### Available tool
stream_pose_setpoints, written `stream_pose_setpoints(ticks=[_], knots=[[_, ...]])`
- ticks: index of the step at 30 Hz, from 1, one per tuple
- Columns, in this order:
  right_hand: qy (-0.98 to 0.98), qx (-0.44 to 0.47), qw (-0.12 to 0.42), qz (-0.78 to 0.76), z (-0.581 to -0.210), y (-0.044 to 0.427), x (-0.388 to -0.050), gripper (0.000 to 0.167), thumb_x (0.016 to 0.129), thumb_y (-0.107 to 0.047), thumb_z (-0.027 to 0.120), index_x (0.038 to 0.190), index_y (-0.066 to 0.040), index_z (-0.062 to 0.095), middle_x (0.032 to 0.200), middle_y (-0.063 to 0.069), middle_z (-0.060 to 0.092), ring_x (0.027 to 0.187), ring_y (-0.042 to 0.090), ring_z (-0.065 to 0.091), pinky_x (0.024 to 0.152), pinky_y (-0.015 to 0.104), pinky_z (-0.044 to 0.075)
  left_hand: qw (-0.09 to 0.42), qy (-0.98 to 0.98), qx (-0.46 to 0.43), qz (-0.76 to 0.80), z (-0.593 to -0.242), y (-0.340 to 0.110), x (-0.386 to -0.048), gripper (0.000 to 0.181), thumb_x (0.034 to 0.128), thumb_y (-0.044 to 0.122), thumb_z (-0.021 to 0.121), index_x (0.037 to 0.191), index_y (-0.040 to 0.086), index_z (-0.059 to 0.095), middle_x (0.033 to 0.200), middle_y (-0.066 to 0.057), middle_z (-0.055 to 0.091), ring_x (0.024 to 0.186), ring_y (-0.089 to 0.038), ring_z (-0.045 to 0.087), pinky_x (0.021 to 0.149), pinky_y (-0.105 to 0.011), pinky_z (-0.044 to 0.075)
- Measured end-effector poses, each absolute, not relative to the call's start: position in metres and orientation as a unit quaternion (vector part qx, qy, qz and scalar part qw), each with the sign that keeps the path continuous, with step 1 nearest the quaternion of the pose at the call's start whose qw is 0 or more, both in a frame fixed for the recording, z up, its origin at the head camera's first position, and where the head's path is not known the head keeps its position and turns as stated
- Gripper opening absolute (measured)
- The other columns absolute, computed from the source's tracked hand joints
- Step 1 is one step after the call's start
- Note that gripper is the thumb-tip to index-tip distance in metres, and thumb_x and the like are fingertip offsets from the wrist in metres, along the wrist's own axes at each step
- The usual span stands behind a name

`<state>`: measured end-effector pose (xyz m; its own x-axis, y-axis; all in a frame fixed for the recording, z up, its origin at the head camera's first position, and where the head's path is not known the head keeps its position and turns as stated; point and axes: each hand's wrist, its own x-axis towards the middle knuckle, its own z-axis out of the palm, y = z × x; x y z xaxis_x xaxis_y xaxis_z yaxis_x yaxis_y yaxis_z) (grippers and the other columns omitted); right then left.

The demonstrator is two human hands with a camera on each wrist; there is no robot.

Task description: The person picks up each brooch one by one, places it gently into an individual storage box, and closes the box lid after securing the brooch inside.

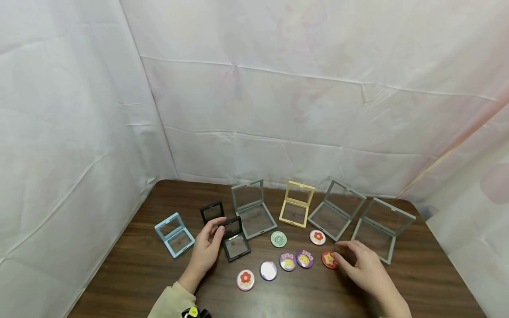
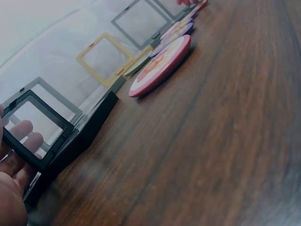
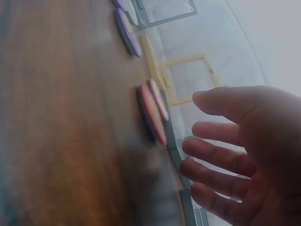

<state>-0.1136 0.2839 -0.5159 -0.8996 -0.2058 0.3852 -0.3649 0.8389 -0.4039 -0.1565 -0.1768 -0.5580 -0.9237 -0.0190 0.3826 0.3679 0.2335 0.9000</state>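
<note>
My left hand (image 1: 205,248) holds the raised lid of a small black display case (image 1: 236,245) at its left edge. In the left wrist view its fingers (image 2: 32,141) show behind the clear lid, with the thumb mostly cut off by the picture's edge. The case stands open on the table. Over at the right, my right hand (image 1: 363,267) hovers with its fingers apart and nothing between them. Closest to it is a red round badge (image 1: 329,259) with a star-like yellow figure. In the right wrist view a gap separates the fingertips from this badge (image 3: 153,115).
Open clear-windowed cases stand at the back: blue (image 1: 175,235), another black (image 1: 212,211), yellow (image 1: 296,204), and grey ones (image 1: 254,210). Between the hands lie a green badge (image 1: 279,239), flower badges (image 1: 245,280), purple badges (image 1: 288,261) and a shiny pale badge (image 1: 268,270). White cloth (image 1: 258,101) hangs behind.
</note>
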Motion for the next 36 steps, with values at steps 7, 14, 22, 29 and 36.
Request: stream_pose_setpoints(ticks=[7,14,22,29,36], knots=[[-0.949,0.105,0.143,0.261,-0.524,0.279,-0.107,0.032,0.088,-0.025,0.094,0.112,-0.009,0.081,0.09,-0.006,0.066,0.074,0.003,0.054,0.064,0.028,0.047,0.158,-0.756,-0.118,-0.624,-0.559,-0.178,-0.158,0.028,0.1153,0.01,0.056,0.139,0.001,0.069,0.118,-0.02,0.079,0.112,-0.038,0.074,0.093,-0.022,0.058],[-0.953,0.086,0.13,0.26,-0.533,0.274,-0.105,0.036,0.085,-0.028,0.096,0.111,-0.008,0.08,0.095,-0.003,0.066,0.075,0.003,0.054,0.065,0.028,0.048,0.162,-0.761,-0.116,-0.617,-0.559,-0.178,-0.159,0.027,0.1151,0.01,0.057,0.137,0.004,0.071,0.114,-0.021,0.08,0.108,-0.037,0.074,0.091,-0.02,0.057],[-0.951,0.096,0.14,0.257,-0.535,0.272,-0.104,0.037,0.082,-0.026,0.098,0.109,-0.008,0.078,0.096,-0.004,0.065,0.075,0.001,0.052,0.064,0.027,0.048,0.158,-0.748,-0.125,-0.632,-0.56,-0.177,-0.158,0.026,0.115,0.009,0.057,0.135,0.002,0.071,0.112,-0.026,0.078,0.107,-0.034,0.077,0.092,-0.026,0.061],[-0.953,0.094,0.118,0.264,-0.534,0.269,-0.103,0.034,0.086,-0.023,0.095,0.111,-0.007,0.077,0.094,-0.006,0.063,0.075,0.0,0.051,0.065,0.026,0.048,0.16,-0.744,-0.138,-0.634,-0.562,-0.178,-0.159,0.026,0.1152,0.008,0.056,0.136,-0.001,0.069,0.113,-0.025,0.079,0.107,-0.038,0.077,0.094,-0.026,0.06],[-0.952,0.1,0.118,0.263,-0.533,0.267,-0.101,0.037,0.086,-0.021,0.095,0.114,-0.007,0.076,0.097,-0.005,0.064,0.074,0.001,0.051,0.063,0.026,0.047,0.16,-0.749,-0.126,-0.63,-0.562,-0.178,-0.158,0.025,0.1147,0.008,0.057,0.135,0.005,0.072,0.111,-0.02,0.08,0.105,-0.037,0.078,0.09,-0.031,0.062]])
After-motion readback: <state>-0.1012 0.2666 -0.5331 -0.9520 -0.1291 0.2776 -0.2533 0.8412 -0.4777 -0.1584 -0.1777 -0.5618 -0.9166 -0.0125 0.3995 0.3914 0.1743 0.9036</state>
